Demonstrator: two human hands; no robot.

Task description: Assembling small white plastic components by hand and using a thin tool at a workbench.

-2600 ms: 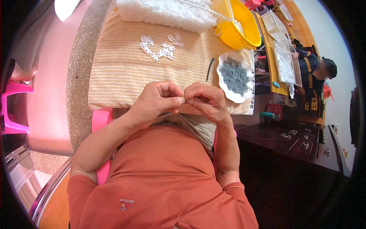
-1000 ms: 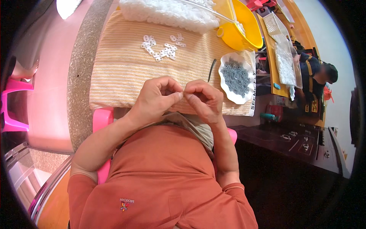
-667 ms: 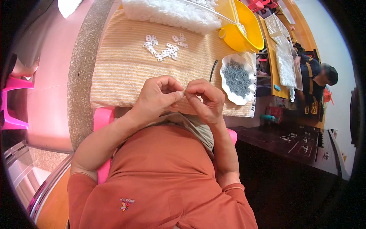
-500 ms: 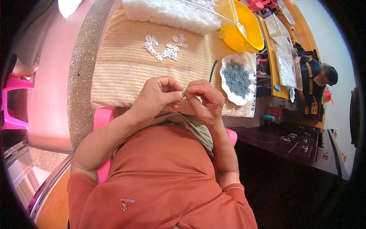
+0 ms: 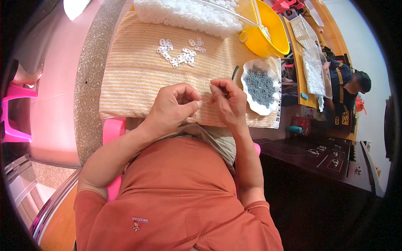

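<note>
My left hand [image 5: 176,102] is held over the near part of the cloth, thumb and forefinger pinched together. Whatever is between those fingertips is too small to make out. A short gap away, my right hand [image 5: 230,100] has its fingers curled and thumb close to the forefinger; I cannot make out anything in them. Just right of it stands a white scalloped dish [image 5: 263,110] heaped with small dark grey pieces [image 5: 259,86]. A thin black stick-like thing [image 5: 235,72] lies beside the dish. Farther off on the cloth are several small white plastic pieces with holes [image 5: 187,56].
A striped cloth [image 5: 130,75] covers the table. At its far side are a clear bin of white pieces [image 5: 184,19] and a yellow basin [image 5: 274,42]. Another person [image 5: 345,83] sits far right near a second table. Pink stools [image 5: 16,113] stand at left.
My right hand has drawn away from my left, moving slightly right and upward, so the fingertips no longer meet. My left hand stays almost in place, still pinched.
</note>
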